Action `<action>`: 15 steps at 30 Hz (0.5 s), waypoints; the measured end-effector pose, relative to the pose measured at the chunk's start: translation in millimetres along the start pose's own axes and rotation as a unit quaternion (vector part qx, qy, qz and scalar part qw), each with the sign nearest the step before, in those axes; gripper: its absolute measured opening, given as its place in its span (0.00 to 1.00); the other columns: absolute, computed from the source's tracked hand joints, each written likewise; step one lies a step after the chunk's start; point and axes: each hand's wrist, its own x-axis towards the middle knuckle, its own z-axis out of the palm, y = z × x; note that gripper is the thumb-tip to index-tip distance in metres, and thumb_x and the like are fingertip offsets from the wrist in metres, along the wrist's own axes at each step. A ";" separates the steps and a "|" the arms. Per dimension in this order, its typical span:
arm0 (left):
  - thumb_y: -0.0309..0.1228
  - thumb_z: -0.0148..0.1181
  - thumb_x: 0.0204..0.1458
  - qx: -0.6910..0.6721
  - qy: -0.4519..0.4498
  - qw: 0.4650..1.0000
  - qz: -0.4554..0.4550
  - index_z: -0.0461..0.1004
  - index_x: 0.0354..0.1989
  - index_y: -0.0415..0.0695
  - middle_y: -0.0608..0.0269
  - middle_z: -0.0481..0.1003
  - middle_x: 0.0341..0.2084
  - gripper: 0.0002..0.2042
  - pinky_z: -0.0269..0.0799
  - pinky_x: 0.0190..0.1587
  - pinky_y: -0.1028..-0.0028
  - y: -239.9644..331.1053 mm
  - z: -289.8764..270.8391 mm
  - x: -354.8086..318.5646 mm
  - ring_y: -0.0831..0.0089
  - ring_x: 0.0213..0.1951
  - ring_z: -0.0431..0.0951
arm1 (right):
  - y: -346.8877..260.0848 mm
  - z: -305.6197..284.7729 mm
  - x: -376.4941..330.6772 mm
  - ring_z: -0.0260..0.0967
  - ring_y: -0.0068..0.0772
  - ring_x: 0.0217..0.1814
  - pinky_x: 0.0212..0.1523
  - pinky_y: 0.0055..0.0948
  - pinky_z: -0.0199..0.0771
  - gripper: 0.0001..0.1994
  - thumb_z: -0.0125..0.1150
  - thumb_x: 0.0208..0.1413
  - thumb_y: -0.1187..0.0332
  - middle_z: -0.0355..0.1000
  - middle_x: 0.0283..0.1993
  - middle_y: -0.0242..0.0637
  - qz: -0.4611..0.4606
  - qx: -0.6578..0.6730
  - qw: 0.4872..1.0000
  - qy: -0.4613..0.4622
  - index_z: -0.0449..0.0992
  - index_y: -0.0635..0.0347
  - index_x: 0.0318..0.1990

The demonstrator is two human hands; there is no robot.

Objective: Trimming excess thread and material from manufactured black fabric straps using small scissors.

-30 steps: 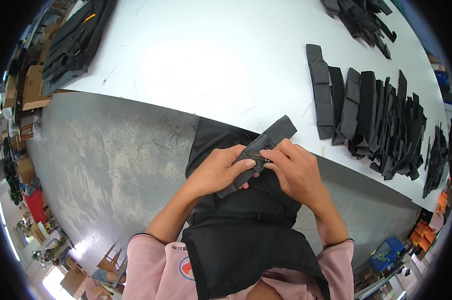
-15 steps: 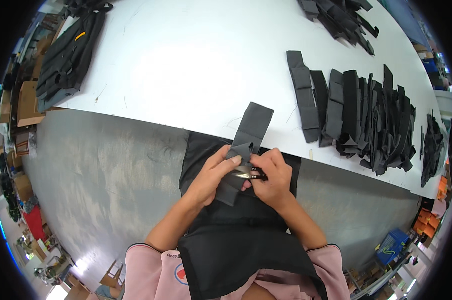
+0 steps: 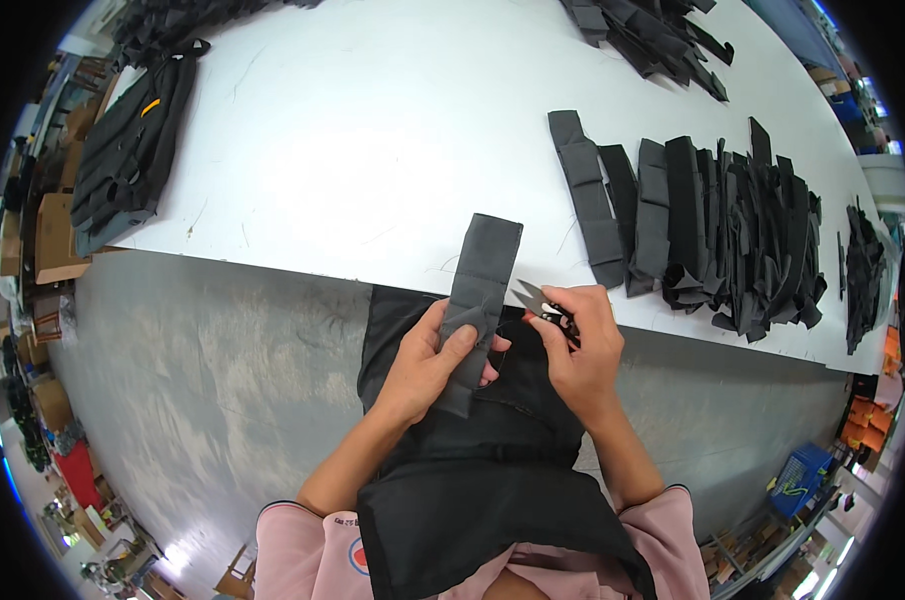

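My left hand grips a dark grey fabric strip with stitched cross seams, its thumb pressed on top and fingertips showing past the right edge. The strip's far end extends over the edge of the white table. Just right of the strip, my right hand holds small thread snips with dark handles. Their blades are apart and point toward the strip without touching it. Loose threads show near the left fingertips. A black apron covers my lap below both hands.
Several similar strips lie in a row and heap on the table's right, with another pile farther back. A black bag rests at the left table edge. A blue crate stands on the floor at lower right.
My right hand has pulled the snips away to the right of the strip, and the blades now show clearly. The strip lies flatter and straighter in my left hand.
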 end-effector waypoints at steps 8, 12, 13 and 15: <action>0.33 0.48 0.60 -0.024 0.001 1.000 0.003 0.59 0.53 0.38 0.49 0.76 0.36 0.16 0.74 0.32 0.76 1.4 5.7 -1.4 0.75 0.27 0.75 | -4.1 -2.0 7.3 0.67 0.36 0.28 0.29 0.31 0.65 0.14 0.65 0.40 0.76 0.69 0.30 0.36 -0.080 -0.138 0.987 -0.036 0.76 0.58 0.39; 0.33 0.48 0.60 -0.026 -0.002 1.000 0.005 0.59 0.53 0.38 0.49 0.76 0.36 0.17 0.74 0.31 0.76 1.5 4.2 -0.9 0.75 0.26 0.75 | -4.9 0.4 9.4 0.66 0.35 0.26 0.27 0.30 0.64 0.12 0.64 0.41 0.77 0.69 0.29 0.35 -0.103 -0.155 0.982 -0.036 0.76 0.59 0.37; 0.33 0.48 0.60 -0.027 -0.003 1.000 0.005 0.59 0.53 0.38 0.49 0.76 0.36 0.17 0.74 0.31 0.76 1.1 3.9 -0.5 0.75 0.26 0.75 | -4.1 0.6 8.7 0.67 0.34 0.26 0.27 0.29 0.64 0.12 0.64 0.41 0.78 0.69 0.29 0.36 -0.104 -0.160 0.981 -0.032 0.77 0.59 0.37; 0.33 0.48 0.60 -0.030 0.003 1.000 -0.001 0.59 0.53 0.38 0.50 0.76 0.36 0.16 0.74 0.31 0.76 -0.2 2.8 -0.2 0.75 0.26 0.76 | 0.4 1.4 5.3 0.65 0.34 0.25 0.25 0.28 0.63 0.12 0.64 0.41 0.76 0.67 0.28 0.34 -0.109 -0.133 0.985 -0.002 0.76 0.58 0.37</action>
